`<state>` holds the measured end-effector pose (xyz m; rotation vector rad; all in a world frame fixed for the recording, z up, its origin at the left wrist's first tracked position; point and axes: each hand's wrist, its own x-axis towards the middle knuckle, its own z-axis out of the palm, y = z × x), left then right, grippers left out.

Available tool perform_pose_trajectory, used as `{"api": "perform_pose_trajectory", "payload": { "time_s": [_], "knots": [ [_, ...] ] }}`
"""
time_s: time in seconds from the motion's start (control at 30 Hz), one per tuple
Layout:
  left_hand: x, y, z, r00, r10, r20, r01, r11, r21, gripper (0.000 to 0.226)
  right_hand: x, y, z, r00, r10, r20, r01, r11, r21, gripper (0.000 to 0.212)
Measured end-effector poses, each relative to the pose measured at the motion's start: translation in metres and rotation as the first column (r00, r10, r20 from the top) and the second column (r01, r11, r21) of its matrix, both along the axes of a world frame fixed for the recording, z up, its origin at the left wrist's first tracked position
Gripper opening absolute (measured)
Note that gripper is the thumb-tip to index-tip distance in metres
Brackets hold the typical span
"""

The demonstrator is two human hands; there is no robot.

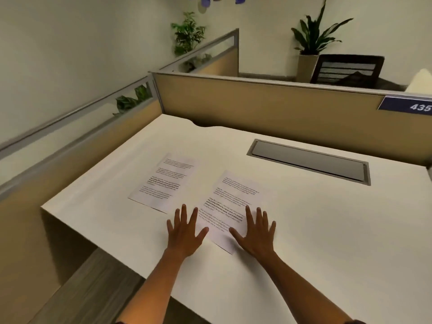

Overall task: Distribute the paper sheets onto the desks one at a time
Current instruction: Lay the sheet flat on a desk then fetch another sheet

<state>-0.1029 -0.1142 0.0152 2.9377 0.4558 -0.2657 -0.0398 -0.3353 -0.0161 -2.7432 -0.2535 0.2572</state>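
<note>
The print on the left sheet [163,183] and the right sheet [233,206] was too small and soft to read. The left hand [184,232] covered the right sheet's near left edge; the right hand [256,235] covered its near right part. Both forearms were cut off by the bottom edge. The blue number plate [406,105] ran out at the right edge, showing only "435". The desk [327,230] was cropped at right and bottom. Coloured shapes [205,0] at the top edge were blurred and cut off.
</note>
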Motion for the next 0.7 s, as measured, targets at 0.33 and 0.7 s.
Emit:
{"api": "perform_pose_trajectory", "payload": {
  "time_s": [0.33, 0.7],
  "knots": [
    [0.077, 0.012, -0.014, 0.988, -0.071, -0.134, 0.052, 0.989, -0.137, 0.087, 0.005, 0.022, -0.010, 0.983, -0.173, -0.059, 0.174, 0.985, 0.008, 0.108],
    [0.119, 0.036, -0.023, 0.943, -0.299, -0.146, 0.272, 0.945, -0.178, 0.111, 0.008, 0.057, -0.006, 0.932, -0.355, -0.065, 0.359, 0.932, 0.052, 0.106]
  ]
}}
